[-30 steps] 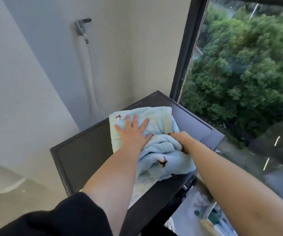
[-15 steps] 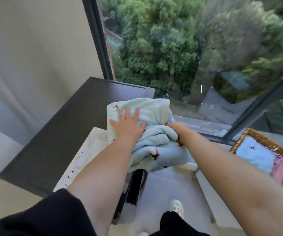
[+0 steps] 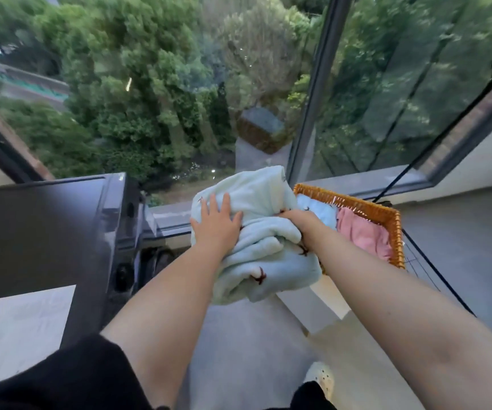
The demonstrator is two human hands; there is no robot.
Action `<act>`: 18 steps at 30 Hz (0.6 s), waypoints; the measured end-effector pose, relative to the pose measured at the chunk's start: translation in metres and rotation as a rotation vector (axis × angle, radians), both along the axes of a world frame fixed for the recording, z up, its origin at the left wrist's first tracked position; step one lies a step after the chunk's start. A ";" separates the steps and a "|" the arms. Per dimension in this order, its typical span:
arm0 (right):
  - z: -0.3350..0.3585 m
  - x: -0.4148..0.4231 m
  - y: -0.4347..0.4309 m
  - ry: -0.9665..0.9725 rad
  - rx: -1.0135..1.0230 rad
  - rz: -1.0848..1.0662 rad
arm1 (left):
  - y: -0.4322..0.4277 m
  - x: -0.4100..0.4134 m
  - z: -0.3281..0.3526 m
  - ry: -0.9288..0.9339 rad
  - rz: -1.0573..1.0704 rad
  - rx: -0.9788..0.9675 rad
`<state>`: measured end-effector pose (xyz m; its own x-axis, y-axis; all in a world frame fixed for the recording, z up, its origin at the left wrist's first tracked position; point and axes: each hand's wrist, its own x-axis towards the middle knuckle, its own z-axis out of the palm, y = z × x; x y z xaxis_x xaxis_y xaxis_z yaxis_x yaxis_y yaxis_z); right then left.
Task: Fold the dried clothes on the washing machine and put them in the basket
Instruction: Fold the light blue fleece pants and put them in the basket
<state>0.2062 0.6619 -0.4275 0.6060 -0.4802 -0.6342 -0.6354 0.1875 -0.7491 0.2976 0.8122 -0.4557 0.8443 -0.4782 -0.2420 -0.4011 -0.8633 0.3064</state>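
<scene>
A folded light-blue garment [image 3: 264, 250] with small brown marks is in the air between the washing machine [image 3: 40, 232] and the orange wicker basket [image 3: 386, 214]. My left hand [image 3: 216, 224] lies flat on top of it, fingers spread. My right hand [image 3: 298, 221] grips its right side, fingers tucked into the folds. The basket sits to the right by the window and holds a blue piece [image 3: 318, 210] and a pink piece [image 3: 363, 235]. The garment covers the basket's near left corner.
The dark washing machine top carries a white sheet [image 3: 23, 329] at its near end. Large window panes [image 3: 179, 84] and a dark frame post [image 3: 312, 93] stand ahead. A grey floor [image 3: 247, 350] and my shoe [image 3: 320, 378] lie below.
Both hands have carried the folded blue garment off the washing machine and to the right, up to the basket's edge. My view has swung right with it.
</scene>
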 end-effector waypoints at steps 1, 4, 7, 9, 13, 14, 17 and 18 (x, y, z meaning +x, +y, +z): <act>0.000 -0.008 -0.015 -0.004 -0.021 -0.052 | -0.019 -0.005 0.001 0.012 -0.023 -0.017; 0.001 -0.031 -0.064 -0.021 0.010 -0.255 | -0.073 -0.018 -0.001 0.055 -0.078 -0.056; 0.006 -0.050 -0.104 -0.090 -0.010 -0.373 | -0.121 -0.030 -0.011 0.171 -0.122 -0.085; 0.005 -0.061 -0.140 -0.083 -0.076 -0.435 | -0.160 -0.040 -0.019 0.275 -0.132 -0.093; 0.000 -0.076 -0.212 0.017 -0.377 -0.370 | -0.232 -0.060 -0.025 0.490 -0.022 -0.134; -0.003 -0.079 -0.230 0.056 -0.454 -0.333 | -0.248 -0.064 -0.026 0.514 -0.035 -0.136; -0.006 -0.082 -0.276 0.216 -0.671 -0.232 | -0.291 -0.075 -0.024 0.584 -0.017 -0.179; -0.008 -0.083 -0.290 0.276 -0.725 -0.214 | -0.303 -0.079 -0.021 0.625 0.018 -0.226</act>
